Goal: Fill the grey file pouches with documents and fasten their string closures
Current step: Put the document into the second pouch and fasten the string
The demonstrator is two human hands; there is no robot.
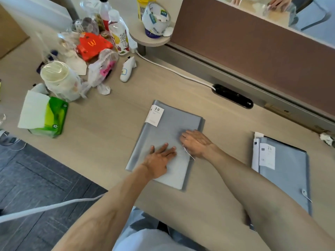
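Pale wood-grain desk (112, 124) fills view. Brown partition panel (253, 51) on grey rail along far edge, black cable grommet (233, 96) just before it. Dark grey carpet tiles (36, 178) lower left. Soft, even light.

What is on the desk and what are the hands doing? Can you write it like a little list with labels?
Middle pouch: grey file pouch lying flat on the desk, white "20 pockets" label at its far corner
Left hand: left hand pressed flat on the pouch, fingers spread
Right hand: right hand flat on the pouch beside it
String: thin white string by the right hand, loose
Second pouch: another grey pouch to the right, untouched
Left side: green tissue pack, bottles and wrappers
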